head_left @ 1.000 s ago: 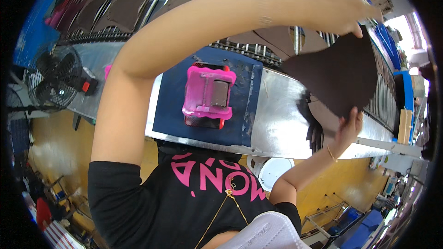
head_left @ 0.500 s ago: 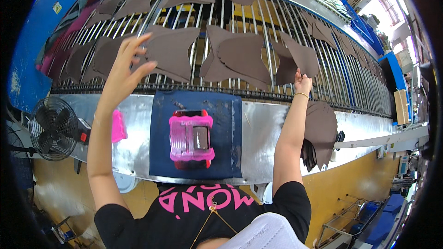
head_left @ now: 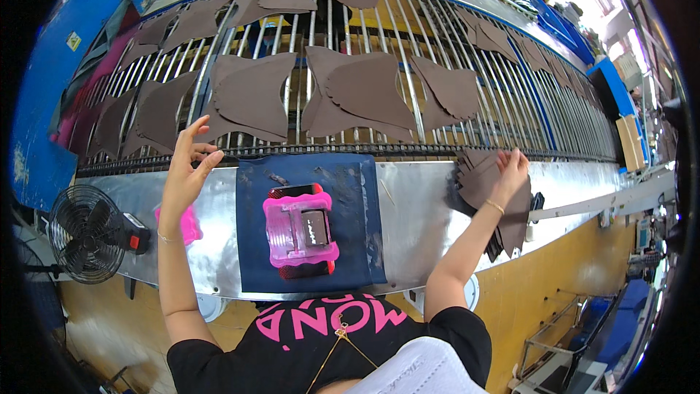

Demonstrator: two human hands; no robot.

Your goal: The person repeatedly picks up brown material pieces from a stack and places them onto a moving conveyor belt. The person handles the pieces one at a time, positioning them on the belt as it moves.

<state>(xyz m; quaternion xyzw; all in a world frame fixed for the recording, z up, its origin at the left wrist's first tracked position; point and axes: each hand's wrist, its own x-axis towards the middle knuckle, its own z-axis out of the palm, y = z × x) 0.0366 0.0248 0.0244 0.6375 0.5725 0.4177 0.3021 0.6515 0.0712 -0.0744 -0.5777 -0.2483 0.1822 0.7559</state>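
Observation:
My left hand [head_left: 191, 168] hovers at the table's far edge, just in front of the rollers. Its fingers are spread and nothing is in them. My right hand [head_left: 512, 173] is over a fanned stack of dark brown cut sheets [head_left: 519, 211] on the right of the table. Its fingers are slightly apart at the stack's far end; whether they touch the top sheet I cannot tell. Between my arms, a pink and clear roller device [head_left: 286, 230] with red ends rests on a dark blue mat [head_left: 357, 248]. Beyond it, a pair of overlapped brown pieces [head_left: 448, 91] lies on the rollers.
The roller conveyor [head_left: 510, 113] spans the far side and carries several brown pieces [head_left: 357, 91] in two rows. A black fan [head_left: 87, 233] stands at the left end of the metal table [head_left: 415, 211]. A pink item [head_left: 191, 226] sits beside my left forearm. A pale bar [head_left: 583, 208] reaches in from the right.
My right hand has let go of the brown piece on the rollers, which now lies flat, and moved back to the stack. My left hand has drawn back from the conveyor.

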